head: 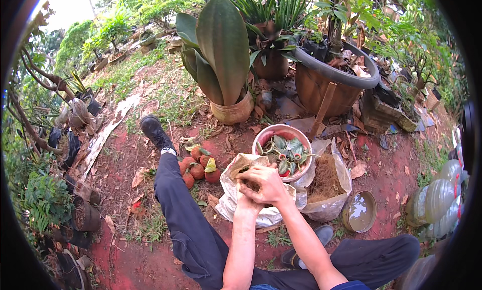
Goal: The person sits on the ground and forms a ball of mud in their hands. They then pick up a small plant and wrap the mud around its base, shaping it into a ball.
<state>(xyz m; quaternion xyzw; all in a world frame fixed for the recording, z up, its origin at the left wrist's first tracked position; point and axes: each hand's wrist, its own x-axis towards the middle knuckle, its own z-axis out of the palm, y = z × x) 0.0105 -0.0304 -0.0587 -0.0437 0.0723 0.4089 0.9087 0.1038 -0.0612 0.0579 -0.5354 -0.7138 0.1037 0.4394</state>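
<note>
Both my hands meet above an open whitish sack on the ground between my legs. My right hand curves over a dark brown, soil-like clump. My left hand lies beneath it, its fingers mostly hidden. Just beyond stands a round tub with leafy cuttings and red-rimmed pieces. Beside it, to the right, a clear plastic bag holds brown fibre. Several reddish-brown balls lie in a group left of the sack, with a few leaves on them.
A round basin of murky water sits at the right, with large plastic bottles farther right. Ahead stand a broad-leaved potted plant and a large brown pot, a wooden stake near it. Black pots line the left.
</note>
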